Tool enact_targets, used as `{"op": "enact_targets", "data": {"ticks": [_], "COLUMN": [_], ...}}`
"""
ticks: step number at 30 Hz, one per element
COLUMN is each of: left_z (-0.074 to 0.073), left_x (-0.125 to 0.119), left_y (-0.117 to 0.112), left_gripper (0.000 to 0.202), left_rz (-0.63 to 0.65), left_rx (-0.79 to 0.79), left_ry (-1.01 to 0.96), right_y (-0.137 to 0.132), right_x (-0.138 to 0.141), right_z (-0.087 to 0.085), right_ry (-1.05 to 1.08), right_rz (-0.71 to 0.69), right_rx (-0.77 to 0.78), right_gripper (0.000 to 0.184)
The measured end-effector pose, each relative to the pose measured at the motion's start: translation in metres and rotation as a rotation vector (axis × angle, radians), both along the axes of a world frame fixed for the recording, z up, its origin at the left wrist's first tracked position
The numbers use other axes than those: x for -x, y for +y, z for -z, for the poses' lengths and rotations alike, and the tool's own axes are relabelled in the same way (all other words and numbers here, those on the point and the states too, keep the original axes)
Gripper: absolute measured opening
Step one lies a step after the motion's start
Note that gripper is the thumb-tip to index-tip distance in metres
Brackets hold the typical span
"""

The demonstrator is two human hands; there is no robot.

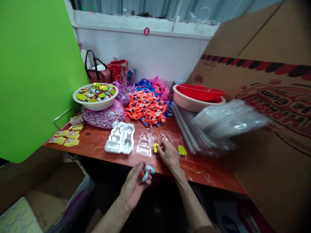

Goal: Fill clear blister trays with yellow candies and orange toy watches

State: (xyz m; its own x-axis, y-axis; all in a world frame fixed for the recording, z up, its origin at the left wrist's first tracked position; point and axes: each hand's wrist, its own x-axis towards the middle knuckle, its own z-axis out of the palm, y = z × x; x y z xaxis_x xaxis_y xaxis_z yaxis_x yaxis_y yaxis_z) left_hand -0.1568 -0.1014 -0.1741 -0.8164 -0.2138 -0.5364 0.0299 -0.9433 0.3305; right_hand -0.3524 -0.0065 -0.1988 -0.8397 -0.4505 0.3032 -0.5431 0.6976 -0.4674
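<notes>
2-handed now: touching a small, shiny yellow foil piece (155, 148) with the right hand (170, 157), just left of its thumb and forefinger; can't tell whether clamped or only brushed, nor read any long axis. Clutching glossy white-and-red egg-shaped pieces (145, 177) nearer, in the left hand (133, 186) with curled fingers. Spotting a flat, clear moulded plastic tray (144, 148) just left, a round yellow foil disc (182, 150) right, past the obstructing knuckles.
</notes>
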Motion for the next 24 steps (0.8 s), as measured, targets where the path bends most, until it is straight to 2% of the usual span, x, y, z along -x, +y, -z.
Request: {"op": "enact_targets", "data": {"ticks": [2, 4, 7, 10, 12, 15, 19, 21, 24], "left_z": [0.0, 0.001, 0.001, 0.001, 0.001, 0.002, 0.004, 0.005, 0.007], "left_x": [-0.004, -0.008, -0.015, -0.021, -0.025, -0.03, -0.036, -0.039, -0.044], "left_y": [-0.003, -0.008, -0.017, -0.028, -0.034, -0.038, -0.039, -0.039, -0.039], "left_gripper": [0.025, 0.025, 0.027, 0.03, 0.032, 0.035, 0.039, 0.039, 0.039], "left_rz": [-0.02, -0.047, -0.08, -0.119, -0.145, -0.167, -0.194, -0.196, -0.194], "left_rx": [-0.005, -0.021, -0.032, -0.024, -0.015, 0.002, 0.009, 0.01, 0.011], "left_ry": [-0.007, -0.003, 0.027, 0.07, 0.089, 0.086, 0.076, 0.081, 0.086], "right_y": [-0.003, -0.009, -0.023, -0.037, -0.049, -0.072, -0.104, -0.115, -0.12], "right_x": [-0.003, -0.014, -0.043, -0.067, -0.071, -0.059, -0.046, -0.048, -0.056], "right_z": [-0.009, -0.021, -0.04, -0.051, -0.051, -0.046, -0.047, -0.052, -0.06], "right_ry": [-0.039, -0.119, -0.326, -0.488, -0.483, -0.361, -0.267, -0.256, -0.211], "right_rz": [-0.046, -0.134, -0.347, -0.522, -0.498, -0.376, -0.323, -0.309, -0.276], "right_rx": [0.033, 0.14, 0.281, 0.29, 0.314, 0.293, 0.051, -0.004, 0.108], "right_gripper": [0.021, 0.023, 0.03, 0.032, 0.033, 0.037, 0.037, 0.031, 0.02]}}
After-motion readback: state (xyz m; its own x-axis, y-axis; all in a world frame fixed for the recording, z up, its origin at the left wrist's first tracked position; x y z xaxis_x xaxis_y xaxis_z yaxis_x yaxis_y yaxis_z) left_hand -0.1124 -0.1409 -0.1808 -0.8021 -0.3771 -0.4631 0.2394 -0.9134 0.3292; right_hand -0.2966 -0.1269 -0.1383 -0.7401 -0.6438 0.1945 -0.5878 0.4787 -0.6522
